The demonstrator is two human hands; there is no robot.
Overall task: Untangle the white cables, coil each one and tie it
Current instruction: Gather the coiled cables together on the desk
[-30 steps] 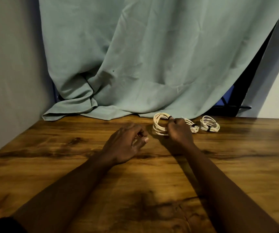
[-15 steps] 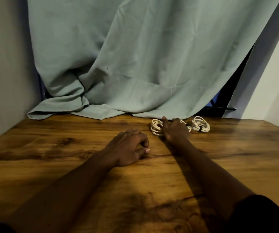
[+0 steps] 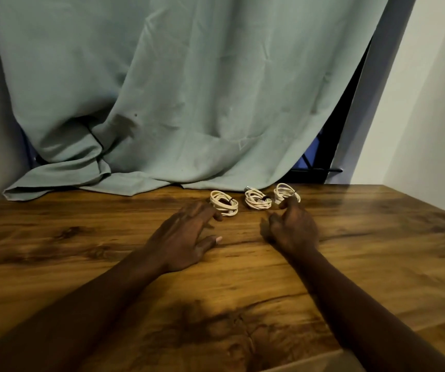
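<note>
White cable coils, 3 counted, in a row at the far edge of the wooden bench [image 3: 81, 264], at about 12 o'clock from the hands: left coil [image 3: 224, 207], middle coil [image 3: 258, 199], right coil [image 3: 286, 193]. Each wound into a small bundle with a dark tie across it; clearest on the left and middle coils, partly hidden on the right one. Coils apart from one another, no loose strand between them, just in front of the hem of the grey-green curtain [image 3: 162, 89].

Head view only, so 1 view to go through. 2 hands counted. Left hand [image 3: 186, 237] palm down on the bench, fingers loosely spread, empty, fingertips just beside the left coil at about 1 o'clock from the knuckles; touching or not, cannot tell. Right hand [image 3: 294, 229] lower than the right coil, fingers loosely curled and apart, pinching nothing, 1 raised fingertip close under the right coil at 12 o'clock.

Judged from the layout: untangling, coiling and tying look done for all 3, so the step in hand reads as the finish. Next move likely calls for little: perhaps a check that each tie sits snug, or simply drawing both hands clear toward 6 o'clock without nudging the row.
</note>
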